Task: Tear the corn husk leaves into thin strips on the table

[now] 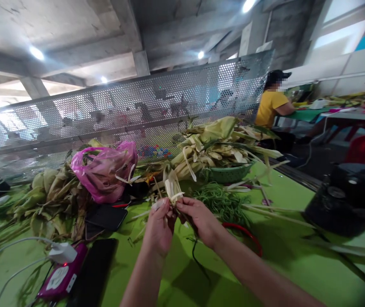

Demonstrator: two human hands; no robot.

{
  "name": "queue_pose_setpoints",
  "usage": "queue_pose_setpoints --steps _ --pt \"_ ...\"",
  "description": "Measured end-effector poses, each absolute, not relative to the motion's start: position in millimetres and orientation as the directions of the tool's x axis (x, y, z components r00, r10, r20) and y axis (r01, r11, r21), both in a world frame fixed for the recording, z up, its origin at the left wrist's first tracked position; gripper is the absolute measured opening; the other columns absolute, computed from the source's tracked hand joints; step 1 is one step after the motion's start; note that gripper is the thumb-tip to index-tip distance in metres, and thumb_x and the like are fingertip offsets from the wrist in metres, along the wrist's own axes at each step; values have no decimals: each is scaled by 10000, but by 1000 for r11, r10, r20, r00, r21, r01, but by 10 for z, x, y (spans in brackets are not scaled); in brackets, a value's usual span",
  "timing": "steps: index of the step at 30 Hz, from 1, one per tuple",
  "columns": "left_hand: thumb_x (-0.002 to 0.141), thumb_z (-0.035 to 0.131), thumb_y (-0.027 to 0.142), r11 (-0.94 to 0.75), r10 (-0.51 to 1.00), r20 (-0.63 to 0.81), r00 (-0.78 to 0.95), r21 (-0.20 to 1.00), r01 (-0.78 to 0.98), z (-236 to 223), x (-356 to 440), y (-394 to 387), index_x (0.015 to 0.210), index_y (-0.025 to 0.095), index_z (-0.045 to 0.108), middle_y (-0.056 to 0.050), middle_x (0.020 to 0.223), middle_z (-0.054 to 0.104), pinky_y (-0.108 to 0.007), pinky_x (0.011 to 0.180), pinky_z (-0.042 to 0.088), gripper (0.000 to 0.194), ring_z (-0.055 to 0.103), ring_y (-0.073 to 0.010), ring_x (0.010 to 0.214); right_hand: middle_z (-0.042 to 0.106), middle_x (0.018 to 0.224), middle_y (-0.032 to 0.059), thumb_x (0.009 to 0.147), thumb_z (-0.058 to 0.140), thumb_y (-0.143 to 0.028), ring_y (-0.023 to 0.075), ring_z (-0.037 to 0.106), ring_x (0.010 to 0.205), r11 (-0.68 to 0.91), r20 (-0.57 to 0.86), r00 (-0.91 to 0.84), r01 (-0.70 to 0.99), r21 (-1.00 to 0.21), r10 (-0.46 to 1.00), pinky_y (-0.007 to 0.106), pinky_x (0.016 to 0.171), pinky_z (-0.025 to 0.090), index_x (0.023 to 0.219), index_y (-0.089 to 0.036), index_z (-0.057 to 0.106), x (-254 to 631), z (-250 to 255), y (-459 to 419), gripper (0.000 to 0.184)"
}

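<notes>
Both hands meet over the green table (144,260), pinching a small bundle of pale corn husk (172,187) that points upward and away from me. My left hand (160,224) closes on its lower left side, and a whitish wrap shows on one finger. From the right, my right hand (200,217) presses thumb and fingers on the same bundle near a pale strip crossing it. The fingertips partly hide the bundle's lower end. Just beyond my right hand lies a heap of thin green strands (222,198).
A green basket (230,174) heaped with corn husks (217,147) stands behind. To the left are a pink plastic bag (105,170), more husks (53,192), dark phones (107,217) and a purple power strip (62,273). A black machine (342,204) stands right; a person (270,104) sits beyond.
</notes>
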State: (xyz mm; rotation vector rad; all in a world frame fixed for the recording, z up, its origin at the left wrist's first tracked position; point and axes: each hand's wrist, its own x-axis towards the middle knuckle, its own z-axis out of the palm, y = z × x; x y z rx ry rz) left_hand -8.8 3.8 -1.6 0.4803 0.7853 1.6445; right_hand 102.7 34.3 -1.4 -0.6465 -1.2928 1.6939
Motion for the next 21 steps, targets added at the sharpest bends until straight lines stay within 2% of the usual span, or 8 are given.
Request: queue_pose_setpoints --steps 2,4,7,10,12,14,16,21 --pt "598 816 300 -62 978 -95 -186 719 -692 4 -103 36 710 156 594 72 589 503 -174 534 376 287 418 -37 494 601 674 22 737 694 -412 115 485 579 -125 79 -503 -359 -925 861 239 544 364 725 -155 614 1046 -22 370 270" --pt "623 805 316 -60 979 -82 -188 763 -643 13 -120 35 732 153 602 67 591 503 -170 513 357 282 418 -41 499 602 682 20 766 667 -432 118 499 591 -66 108 -492 -323 -944 864 244 567 384 754 -157 620 1081 -1 387 279" --pt "662 778 367 -90 974 -38 -225 843 -531 5 -127 30 763 149 617 58 601 509 -181 506 340 288 423 -54 514 633 768 24 790 660 -412 149 565 701 183 243 -384 -188 -965 891 270 675 439 849 -178 645 1129 47 383 242" --pt "666 772 390 -121 968 2 -250 877 -465 -4 -115 26 756 147 619 57 596 502 -188 516 330 300 420 -60 524 659 845 35 796 664 -365 181 596 812 399 382 -293 -2 -917 876 292 761 447 854 -194 676 1136 62 365 181" --pt "650 782 381 -136 968 9 -251 860 -492 -1 -109 27 741 150 607 65 574 481 -185 515 317 304 401 -55 510 653 805 32 810 637 -364 173 587 768 392 370 -307 10 -920 877 280 710 449 829 -187 686 1123 57 363 185" --pt "629 793 381 -132 973 5 -232 834 -535 1 -112 32 715 155 583 74 551 453 -185 507 308 320 374 -51 489 625 732 16 803 629 -382 154 560 688 306 301 -370 -47 -951 879 262 634 440 813 -174 678 1114 61 370 214" --pt "640 784 403 -124 978 15 -209 847 -517 -7 -124 40 720 159 577 76 551 444 -189 500 303 330 364 -51 478 599 684 0 780 648 -401 144 537 649 281 283 -400 -65 -957 872 255 612 431 793 -168 666 1124 84 376 234" --pt "751 679 487 -166 968 94 -235 935 -313 -51 -128 53 862 159 633 78 567 409 -200 467 227 349 319 -56 480 611 721 4 796 637 -392 159 543 694 444 408 -270 85 -892 872 256 651 420 795 -181 667 1200 164 350 213"
